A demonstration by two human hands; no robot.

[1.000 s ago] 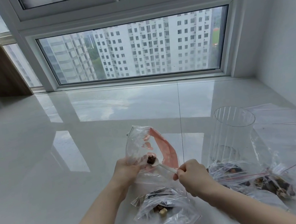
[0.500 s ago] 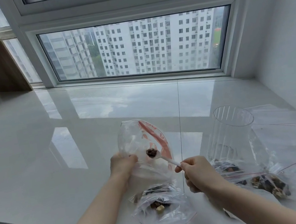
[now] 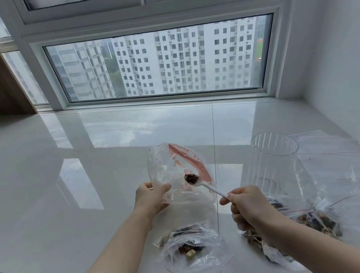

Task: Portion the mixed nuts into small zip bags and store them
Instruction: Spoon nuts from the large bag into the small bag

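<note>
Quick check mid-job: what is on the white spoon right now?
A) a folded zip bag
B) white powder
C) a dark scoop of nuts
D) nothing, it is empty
C: the white spoon, pinched by the right hand, carries a dark clump of nuts at the mouth of the zip bag held by the left hand.

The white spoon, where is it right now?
The white spoon is at the middle, held by the right hand, its nut-filled bowl at the mouth of the zip bag the left hand holds.
</note>
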